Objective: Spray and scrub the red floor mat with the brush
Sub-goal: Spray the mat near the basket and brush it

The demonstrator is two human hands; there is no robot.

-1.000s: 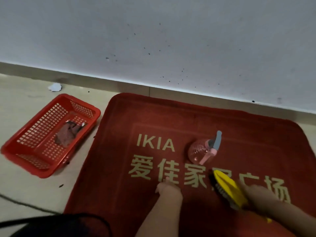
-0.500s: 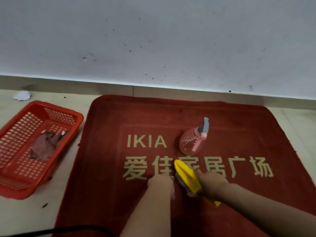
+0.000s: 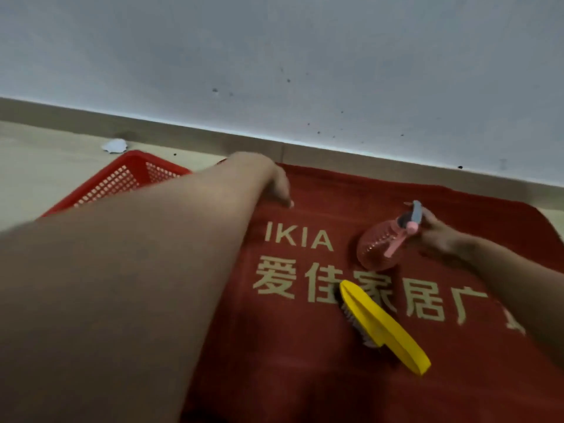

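The bare left forearm (image 3: 137, 270) stretches far forward. The left hand (image 3: 268, 178) is bent down at the wrist, its blurred fingers drooping, with one fingertip touching the red floor mat (image 3: 305, 377) beneath it. To that hand's right and nearer, the right hand (image 3: 439, 233) grips the spray bottle (image 3: 381, 245) by its head, fingers curled behind the nozzle.

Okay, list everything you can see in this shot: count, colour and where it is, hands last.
floor mat: one, red with pale lettering, on the floor by the wall.
brush: one, yellow, lying on the mat, unheld.
spray bottle: one, pink with grey head, beyond the brush.
basket: one, red, left of the mat, partly hidden by the arm.
scrap: one, white, on the floor behind the basket.
wall: one, grey-white, speckled.
left grip: fingertips on the mat's far left corner; blurred.
right grip: holds the spray bottle's head.
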